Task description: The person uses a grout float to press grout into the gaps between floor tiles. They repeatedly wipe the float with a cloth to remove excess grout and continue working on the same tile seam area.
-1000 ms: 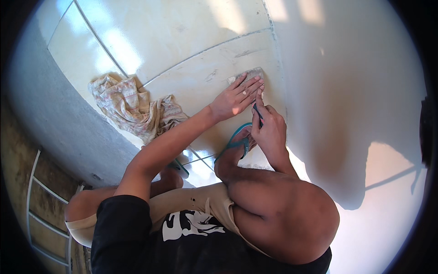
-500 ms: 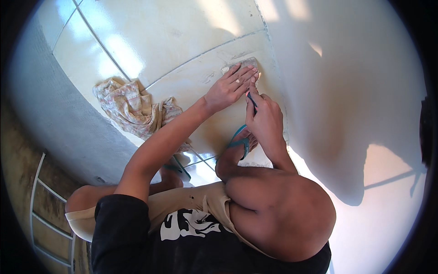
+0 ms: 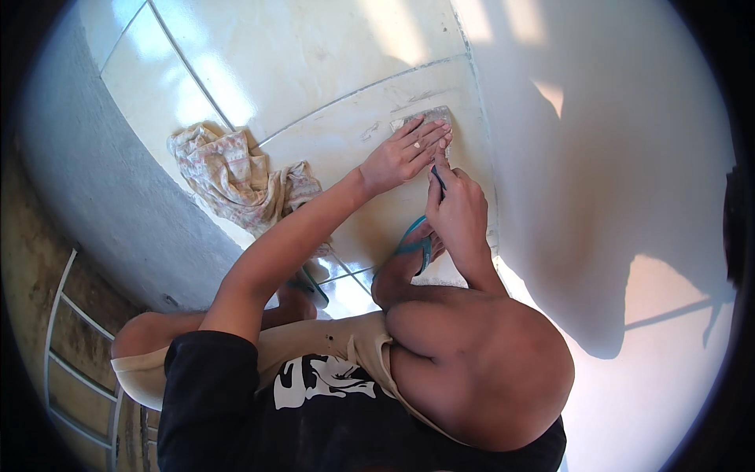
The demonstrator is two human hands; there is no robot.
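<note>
My right hand is closed around the dark blue handle of a putty knife, its index finger stretched toward the blade. The wide grey blade lies low against the cream floor tile close to the wall. My left hand rests over the blade with fingers extended and flat, pressing on it and hiding much of it. The fingertips of both hands almost meet at the blade's right side. Pale smears mark the tile beside the blade.
A crumpled patterned cloth lies on the tiles to the left. A white wall rises along the right. A grey ledge curves along the left, with white metal bars beyond it. My sandalled foot stands just below the hands.
The view has shifted slightly. Both hands and the putty knife have moved a little toward me, keeping the same hold.
</note>
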